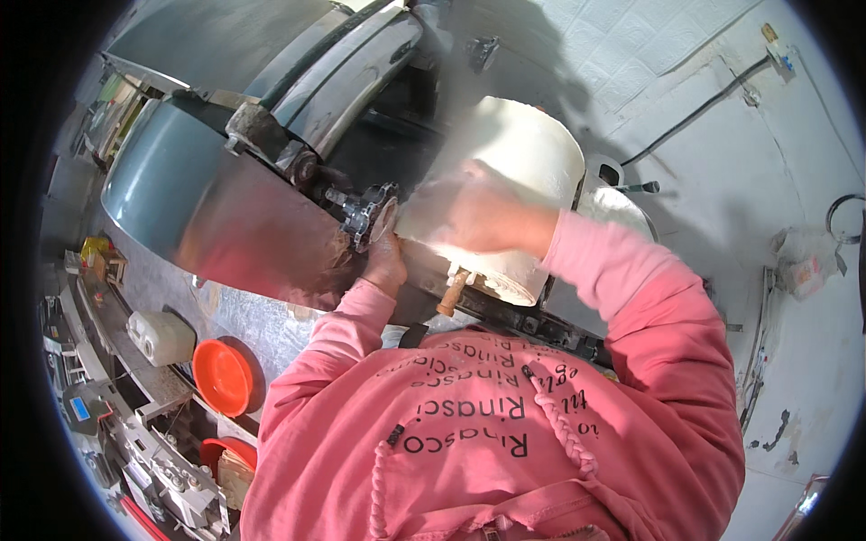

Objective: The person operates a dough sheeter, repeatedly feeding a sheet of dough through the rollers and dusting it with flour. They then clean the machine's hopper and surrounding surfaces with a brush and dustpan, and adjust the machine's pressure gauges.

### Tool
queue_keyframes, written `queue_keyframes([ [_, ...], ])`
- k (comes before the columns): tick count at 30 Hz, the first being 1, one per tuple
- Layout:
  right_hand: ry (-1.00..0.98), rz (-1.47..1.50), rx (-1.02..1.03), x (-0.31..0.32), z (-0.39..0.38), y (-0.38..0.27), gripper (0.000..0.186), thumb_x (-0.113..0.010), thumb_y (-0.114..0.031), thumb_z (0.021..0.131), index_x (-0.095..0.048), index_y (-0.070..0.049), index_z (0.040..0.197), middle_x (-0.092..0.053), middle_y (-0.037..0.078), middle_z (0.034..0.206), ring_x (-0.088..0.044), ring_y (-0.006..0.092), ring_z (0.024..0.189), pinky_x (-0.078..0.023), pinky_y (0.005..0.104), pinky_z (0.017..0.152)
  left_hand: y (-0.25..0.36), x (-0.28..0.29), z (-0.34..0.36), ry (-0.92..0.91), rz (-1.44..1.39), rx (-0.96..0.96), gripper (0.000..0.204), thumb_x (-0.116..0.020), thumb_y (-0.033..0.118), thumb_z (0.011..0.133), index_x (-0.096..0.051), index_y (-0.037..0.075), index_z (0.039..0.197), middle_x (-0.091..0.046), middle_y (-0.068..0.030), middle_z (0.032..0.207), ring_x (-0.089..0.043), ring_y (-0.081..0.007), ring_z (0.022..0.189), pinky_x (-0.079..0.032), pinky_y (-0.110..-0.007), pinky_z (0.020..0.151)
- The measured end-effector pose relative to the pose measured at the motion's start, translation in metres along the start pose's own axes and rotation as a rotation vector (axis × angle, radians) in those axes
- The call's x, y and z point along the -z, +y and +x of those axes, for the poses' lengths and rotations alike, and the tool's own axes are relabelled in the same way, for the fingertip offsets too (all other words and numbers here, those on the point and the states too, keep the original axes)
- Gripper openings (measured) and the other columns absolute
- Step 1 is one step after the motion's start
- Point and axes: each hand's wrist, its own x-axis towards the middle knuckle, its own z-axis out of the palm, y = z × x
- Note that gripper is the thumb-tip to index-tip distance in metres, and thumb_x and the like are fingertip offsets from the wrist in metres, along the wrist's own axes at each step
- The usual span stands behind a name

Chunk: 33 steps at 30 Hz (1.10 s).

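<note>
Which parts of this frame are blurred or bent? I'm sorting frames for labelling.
Head view: the right hand is smeared by motion blur against the sharp white roll; the left hand by the black knob is sharper; fisheye bends the machine edges, and dark corners ring the picture.

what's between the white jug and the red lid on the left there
Nothing: in the head view, only a bare strip of grey counter separates the white jug from the red lid.

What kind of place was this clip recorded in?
Probably a small workshop or production room. A large grey and steel machine fills the upper left, the person's right hand rests on a big white roll mounted on it, and tools clutter a bench at lower left.
</note>
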Motion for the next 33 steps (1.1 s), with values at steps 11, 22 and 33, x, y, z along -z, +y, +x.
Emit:
queue_keyframes([
  [11, -0.306, -0.02, -0.088, 0.015, 0.051, 0.085, 0.05, -0.034, -0.047, 0.093, -0.056, -0.014, 0.124, -0.055, 0.009, 0.125, -0.041, 0.0265, 0.124, -0.028, 0.0525, 0.099, 0.009, 0.008, -0.027, -0.037, 0.292, -0.02, 0.045, -0.052, 0.035, 0.09, -0.045, 0.014, 0.129, -0.053, -0.0013, 0.121, -0.049, -0.0148, 0.107, -0.031, -0.033, 0.097],
  [22, 0.553, 0.279, -0.551, 0.015, -0.143, 0.125, 0.042, -0.048, -0.037, 0.087, -0.057, -0.008, 0.116, -0.058, 0.013, 0.118, -0.052, 0.031, 0.109, -0.04, 0.0422, 0.094, 0.014, 0.011, -0.079, -0.276, 1.03, -0.57, 0.058, -0.042, 0.025, 0.096, -0.021, -0.007, 0.139, -0.02, -0.0186, 0.147, -0.018, -0.0265, 0.137, -0.012, -0.036, 0.111],
  [33, 0.671, 1.174, -1.249, -0.117, -0.326, 0.095, 0.04, -0.055, -0.036, 0.087, -0.062, -0.001, 0.069, -0.05, 0.004, 0.045, -0.045, 0.0141, 0.037, -0.035, 0.0296, 0.036, 0.029, -0.083, -0.106, -0.866, 1.801, -1.416, 0.052, -0.043, 0.034, 0.091, -0.042, 0.004, 0.133, -0.036, -0.0193, 0.14, -0.032, -0.0351, 0.13, -0.021, -0.05, 0.105],
])
